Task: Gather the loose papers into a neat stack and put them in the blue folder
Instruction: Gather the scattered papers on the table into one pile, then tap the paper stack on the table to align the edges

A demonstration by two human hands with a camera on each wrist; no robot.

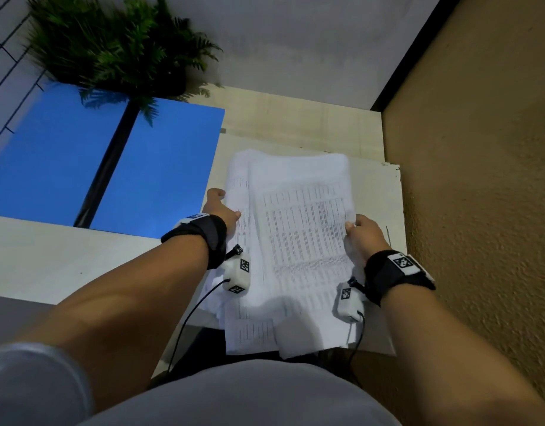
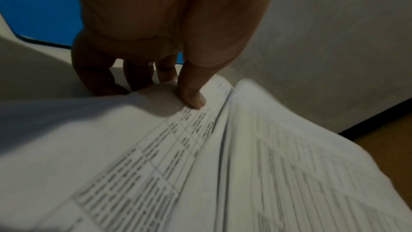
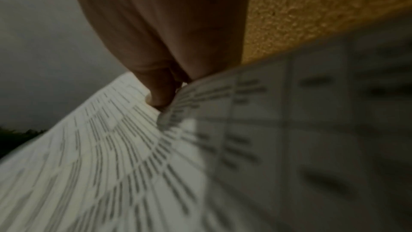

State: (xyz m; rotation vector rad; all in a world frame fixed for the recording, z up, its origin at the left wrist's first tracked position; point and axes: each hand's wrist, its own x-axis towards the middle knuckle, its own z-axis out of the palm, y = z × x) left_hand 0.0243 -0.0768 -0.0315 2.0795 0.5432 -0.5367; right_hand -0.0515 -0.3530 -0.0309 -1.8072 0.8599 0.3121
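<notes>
A loose bundle of white printed papers with table rows is held up over the right end of the pale table. My left hand pinches its left edge, thumb on top and fingers underneath. My right hand pinches the right edge, thumb pressed on the sheets. The sheets are uneven and fanned, with edges out of line. The blue folder lies open and flat on the table to the left, with a black spine down its middle.
A green fern plant stands at the back left, overhanging the folder. A textured tan wall runs close along the right side. A white board lies under the papers. A grey wall backs the table.
</notes>
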